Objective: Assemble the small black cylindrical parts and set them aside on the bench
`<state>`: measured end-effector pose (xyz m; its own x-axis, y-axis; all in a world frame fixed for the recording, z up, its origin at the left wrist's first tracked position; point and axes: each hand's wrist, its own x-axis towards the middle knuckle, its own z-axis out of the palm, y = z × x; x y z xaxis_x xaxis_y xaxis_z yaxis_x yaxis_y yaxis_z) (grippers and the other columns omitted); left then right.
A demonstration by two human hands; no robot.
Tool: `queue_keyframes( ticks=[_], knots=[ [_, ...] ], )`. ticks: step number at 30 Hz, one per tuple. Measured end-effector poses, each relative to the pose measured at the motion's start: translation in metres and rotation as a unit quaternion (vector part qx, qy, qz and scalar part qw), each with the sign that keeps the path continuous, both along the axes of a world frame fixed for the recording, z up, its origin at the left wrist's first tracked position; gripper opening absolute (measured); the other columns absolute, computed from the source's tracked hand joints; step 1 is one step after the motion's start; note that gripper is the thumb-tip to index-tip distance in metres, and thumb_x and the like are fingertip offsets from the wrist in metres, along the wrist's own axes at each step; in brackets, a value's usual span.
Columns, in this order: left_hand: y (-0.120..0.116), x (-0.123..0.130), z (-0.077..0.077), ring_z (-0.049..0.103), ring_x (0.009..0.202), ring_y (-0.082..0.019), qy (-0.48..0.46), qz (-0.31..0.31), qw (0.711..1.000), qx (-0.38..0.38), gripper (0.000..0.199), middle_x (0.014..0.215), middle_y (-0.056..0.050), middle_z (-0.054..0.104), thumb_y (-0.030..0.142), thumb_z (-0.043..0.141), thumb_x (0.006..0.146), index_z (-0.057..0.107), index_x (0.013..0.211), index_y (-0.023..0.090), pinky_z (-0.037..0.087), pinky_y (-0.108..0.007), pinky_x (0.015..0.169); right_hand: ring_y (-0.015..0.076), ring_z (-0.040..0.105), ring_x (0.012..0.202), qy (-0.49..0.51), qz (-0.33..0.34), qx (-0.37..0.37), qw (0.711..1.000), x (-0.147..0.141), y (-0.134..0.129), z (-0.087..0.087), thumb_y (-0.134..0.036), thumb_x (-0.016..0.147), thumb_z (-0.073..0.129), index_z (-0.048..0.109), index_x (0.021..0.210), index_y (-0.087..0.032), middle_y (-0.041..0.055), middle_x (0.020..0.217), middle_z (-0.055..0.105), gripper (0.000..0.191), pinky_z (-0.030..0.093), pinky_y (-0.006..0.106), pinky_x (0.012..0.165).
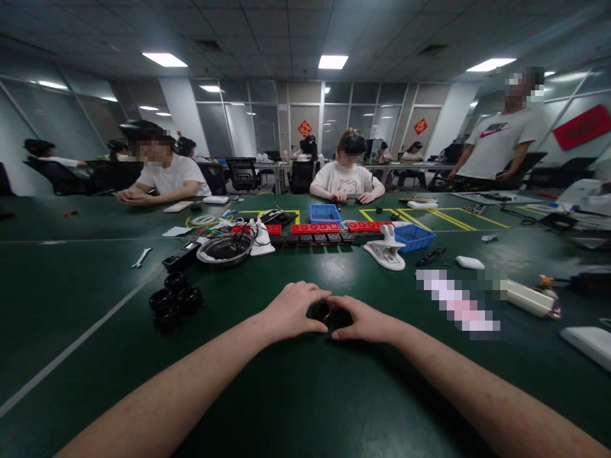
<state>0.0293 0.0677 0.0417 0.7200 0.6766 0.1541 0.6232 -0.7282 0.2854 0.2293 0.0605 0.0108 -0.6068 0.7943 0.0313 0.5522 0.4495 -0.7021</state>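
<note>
My left hand [298, 310] curves around a glossy black round part [322, 311] on the green table, thumb in front and fingers behind. My right hand [365, 319] cups a second dark round part [340, 317] close beside it, mostly hidden by the fingers. The fingertips of both hands meet at the back. Off to the left stands a cluster of several similar black round parts [175, 300], apart from my hands.
Behind my hands run red socket strips [315, 228], a metal bowl [224, 250], a white clip stand [386, 248] and a blue tray [415, 237]. A wrench [142, 257] lies left. A cream cylindrical device [529, 298] is at right. Co-workers sit across the table; another person stands right.
</note>
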Motion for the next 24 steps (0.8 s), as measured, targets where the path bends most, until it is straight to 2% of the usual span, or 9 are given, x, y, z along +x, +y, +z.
queue_keyframes(
  ticks=[2,4,8,11,18,21,24],
  knots=[
    [0.003,-0.004,-0.005,0.041,0.106,-0.024,-0.028,0.013,0.999,-0.021,0.069,0.117,-0.005,0.047,0.045,0.066,0.061,0.038,0.121,0.026,0.032,-0.036,0.088,0.0223,0.05,0.095,-0.006,0.012,0.003,1.0,-0.004,0.005,-0.002,-0.03,0.057,0.069,0.039,0.121,-0.015,0.0098,0.109,0.052,0.072,0.039,0.036,0.083],
    [0.006,-0.007,-0.012,0.041,0.107,-0.024,-0.047,0.024,0.997,-0.055,0.07,0.118,-0.006,0.046,0.046,0.066,0.059,0.04,0.12,0.025,0.032,-0.037,0.088,0.022,0.049,0.095,-0.009,0.023,0.011,1.0,-0.005,0.01,-0.004,-0.032,0.057,0.069,0.04,0.12,-0.016,0.0085,0.108,0.052,0.072,0.038,0.035,0.083],
    [0.014,-0.011,-0.031,0.047,0.098,-0.022,-0.088,0.009,0.989,-0.121,0.053,0.104,-0.003,0.053,0.041,0.067,0.061,0.05,0.109,0.026,0.037,-0.033,0.083,0.021,0.048,0.091,-0.022,0.049,0.034,0.998,-0.006,0.016,-0.009,-0.034,0.06,0.067,0.053,0.103,-0.018,0.0042,0.097,0.054,0.048,0.038,0.033,0.081],
    [0.018,-0.012,-0.04,0.05,0.092,-0.019,-0.129,-0.002,0.981,-0.144,0.046,0.099,-0.002,0.055,0.036,0.068,0.062,0.054,0.104,0.025,0.038,-0.03,0.08,0.0198,0.048,0.088,-0.024,0.059,0.043,0.997,-0.007,0.017,-0.01,-0.03,0.063,0.066,0.057,0.095,-0.017,0.0032,0.092,0.055,0.036,0.038,0.031,0.079],
    [0.014,-0.011,-0.042,0.051,0.089,-0.018,-0.187,-0.014,0.965,-0.182,0.041,0.098,-0.001,0.055,0.031,0.066,0.065,0.054,0.104,0.024,0.039,-0.028,0.079,0.0192,0.047,0.09,-0.005,0.077,0.044,0.996,-0.006,0.019,-0.012,-0.028,0.064,0.066,0.06,0.09,-0.018,0.0029,0.094,0.055,0.029,0.035,0.03,0.08],
    [0.01,-0.008,-0.044,0.051,0.087,-0.017,-0.201,0.005,0.963,-0.18,0.04,0.095,-0.001,0.055,0.029,0.067,0.064,0.055,0.102,0.023,0.039,-0.028,0.076,0.0179,0.049,0.084,0.001,0.05,0.046,0.998,-0.007,0.017,-0.016,-0.029,0.061,0.068,0.06,0.087,-0.016,0.002,0.087,0.056,0.03,0.037,0.028,0.075],
    [0.007,-0.003,-0.051,0.052,0.082,-0.018,-0.216,0.063,0.96,-0.164,0.037,0.088,-0.001,0.056,0.031,0.07,0.059,0.058,0.092,0.019,0.04,-0.027,0.071,0.0159,0.049,0.073,-0.028,-0.036,0.063,0.997,-0.01,0.013,-0.022,-0.032,0.054,0.071,0.057,0.077,-0.015,0.0,0.076,0.054,0.032,0.037,0.024,0.063]
  ],
)
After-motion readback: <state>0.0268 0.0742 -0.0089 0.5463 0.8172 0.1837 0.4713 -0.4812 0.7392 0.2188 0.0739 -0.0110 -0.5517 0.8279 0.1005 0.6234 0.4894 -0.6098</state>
